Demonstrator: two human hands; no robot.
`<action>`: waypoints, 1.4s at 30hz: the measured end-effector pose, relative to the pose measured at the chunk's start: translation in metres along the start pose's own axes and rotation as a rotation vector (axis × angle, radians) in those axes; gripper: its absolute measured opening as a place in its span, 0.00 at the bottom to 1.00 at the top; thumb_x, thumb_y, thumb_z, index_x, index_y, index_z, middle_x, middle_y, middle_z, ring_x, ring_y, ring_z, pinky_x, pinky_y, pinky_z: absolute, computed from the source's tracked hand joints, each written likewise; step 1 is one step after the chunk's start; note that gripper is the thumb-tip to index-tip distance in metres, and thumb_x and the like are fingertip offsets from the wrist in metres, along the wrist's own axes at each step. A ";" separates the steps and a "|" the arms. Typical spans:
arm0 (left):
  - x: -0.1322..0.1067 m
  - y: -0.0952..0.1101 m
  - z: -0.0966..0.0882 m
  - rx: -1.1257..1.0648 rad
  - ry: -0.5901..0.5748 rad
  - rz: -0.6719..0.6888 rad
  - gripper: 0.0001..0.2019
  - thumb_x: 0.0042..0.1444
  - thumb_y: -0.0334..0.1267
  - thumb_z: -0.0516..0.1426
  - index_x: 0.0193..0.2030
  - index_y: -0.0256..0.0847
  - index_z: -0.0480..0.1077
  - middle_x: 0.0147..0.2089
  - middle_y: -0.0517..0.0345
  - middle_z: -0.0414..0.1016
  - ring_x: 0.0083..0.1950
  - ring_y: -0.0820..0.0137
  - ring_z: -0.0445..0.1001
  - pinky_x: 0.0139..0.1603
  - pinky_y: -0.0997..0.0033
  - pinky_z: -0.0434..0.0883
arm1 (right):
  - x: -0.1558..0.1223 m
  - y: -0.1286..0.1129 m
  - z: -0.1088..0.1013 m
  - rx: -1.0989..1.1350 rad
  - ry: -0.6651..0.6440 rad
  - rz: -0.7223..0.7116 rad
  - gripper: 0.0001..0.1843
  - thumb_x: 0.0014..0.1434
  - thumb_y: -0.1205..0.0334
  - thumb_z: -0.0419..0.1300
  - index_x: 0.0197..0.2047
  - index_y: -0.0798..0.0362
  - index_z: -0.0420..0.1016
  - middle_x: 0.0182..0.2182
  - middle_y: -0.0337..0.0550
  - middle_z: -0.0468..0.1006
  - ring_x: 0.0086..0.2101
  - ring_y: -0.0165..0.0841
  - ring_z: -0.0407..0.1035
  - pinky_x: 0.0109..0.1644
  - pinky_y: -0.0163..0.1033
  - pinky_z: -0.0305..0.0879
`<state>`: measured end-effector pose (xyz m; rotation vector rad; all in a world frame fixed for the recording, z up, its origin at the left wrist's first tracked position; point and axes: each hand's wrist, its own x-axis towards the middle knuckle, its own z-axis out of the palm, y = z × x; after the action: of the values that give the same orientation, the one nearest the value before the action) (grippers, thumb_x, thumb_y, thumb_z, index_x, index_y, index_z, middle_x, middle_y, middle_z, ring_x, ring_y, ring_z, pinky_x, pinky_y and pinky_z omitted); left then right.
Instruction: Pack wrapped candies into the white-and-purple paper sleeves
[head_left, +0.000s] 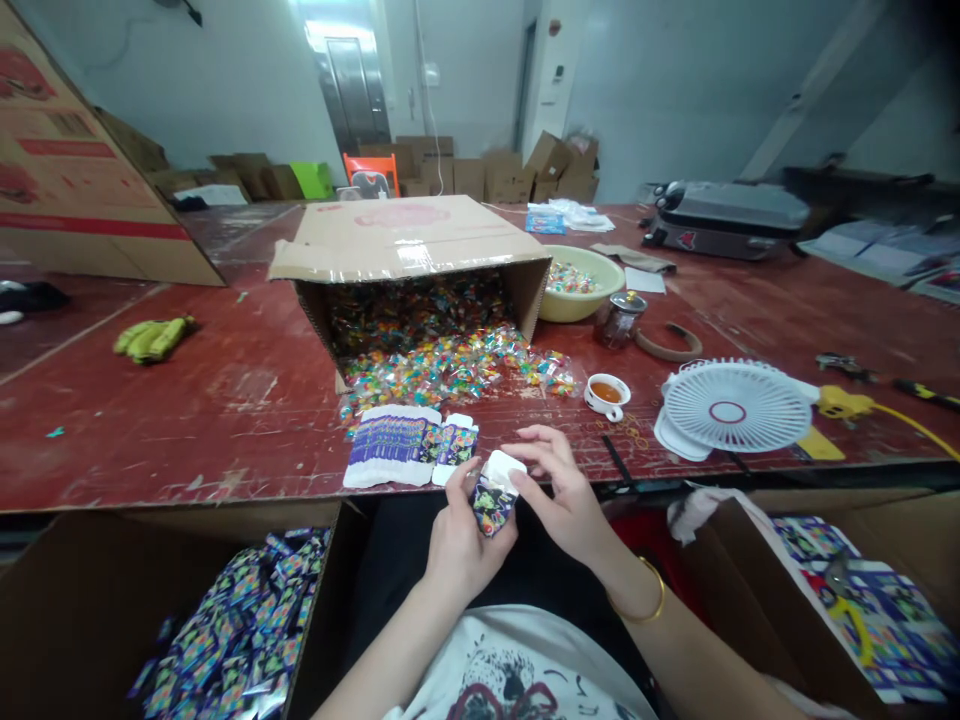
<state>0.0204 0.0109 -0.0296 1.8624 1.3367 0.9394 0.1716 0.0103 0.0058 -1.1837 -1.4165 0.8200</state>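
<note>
My left hand (465,540) is closed round a small purple printed box (492,508), held upright with its white top flap raised. At that flap are the thumb and forefinger of my right hand (559,490), the other fingers loosely stretched. Just beyond my hands, a row of flattened purple boxes (394,445) overlaps on the table edge, with a separate flat one (456,442) beside it. Behind them, small clear packets of colourful candies (450,365) spill from a cardboard box (412,235) lying on its side.
Bananas (154,340) lie on the red table (247,420) at left. On the right are a cup (606,398), a jar (621,322), a yellow basin (581,305) and a white fan (727,410). Below, one carton holds purple packs (247,620), another flat boxes (892,620) and yellow-handled pliers (851,620).
</note>
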 end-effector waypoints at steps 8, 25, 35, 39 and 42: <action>-0.001 -0.006 0.003 0.170 0.114 0.198 0.25 0.48 0.38 0.57 0.52 0.45 0.52 0.32 0.59 0.76 0.27 0.64 0.77 0.26 0.68 0.71 | -0.006 0.003 0.012 0.819 -0.104 0.549 0.12 0.52 0.57 0.65 0.39 0.52 0.75 0.36 0.41 0.77 0.39 0.34 0.70 0.45 0.39 0.65; -0.006 -0.003 0.008 0.102 0.075 0.126 0.35 0.50 0.42 0.56 0.59 0.41 0.38 0.49 0.40 0.74 0.39 0.57 0.79 0.33 0.59 0.76 | -0.030 0.001 0.021 0.196 0.075 0.107 0.09 0.54 0.62 0.62 0.39 0.49 0.80 0.39 0.45 0.81 0.39 0.39 0.75 0.46 0.44 0.73; -0.009 0.002 0.006 0.057 -0.076 -0.007 0.32 0.52 0.42 0.54 0.60 0.42 0.41 0.45 0.45 0.76 0.37 0.58 0.79 0.34 0.60 0.74 | -0.032 0.000 0.023 0.056 0.057 -0.067 0.08 0.58 0.63 0.58 0.39 0.49 0.78 0.41 0.45 0.80 0.41 0.37 0.74 0.47 0.41 0.71; -0.012 -0.001 -0.030 0.132 -0.060 -0.095 0.24 0.53 0.45 0.53 0.54 0.44 0.51 0.42 0.50 0.76 0.37 0.62 0.78 0.36 0.65 0.73 | -0.028 0.014 0.031 0.090 -0.122 -0.080 0.13 0.62 0.61 0.53 0.49 0.48 0.72 0.48 0.47 0.75 0.45 0.36 0.71 0.49 0.42 0.69; -0.014 -0.022 -0.093 0.444 -0.050 -0.336 0.21 0.53 0.46 0.52 0.52 0.43 0.55 0.37 0.52 0.76 0.35 0.60 0.77 0.38 0.63 0.72 | 0.008 0.049 0.042 -0.081 -0.123 0.099 0.20 0.60 0.57 0.55 0.55 0.51 0.64 0.49 0.51 0.71 0.42 0.35 0.70 0.46 0.42 0.69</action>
<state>-0.0718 0.0129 -0.0014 1.8682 1.8674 0.4440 0.1425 0.0363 -0.0462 -1.2920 -1.5126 0.9245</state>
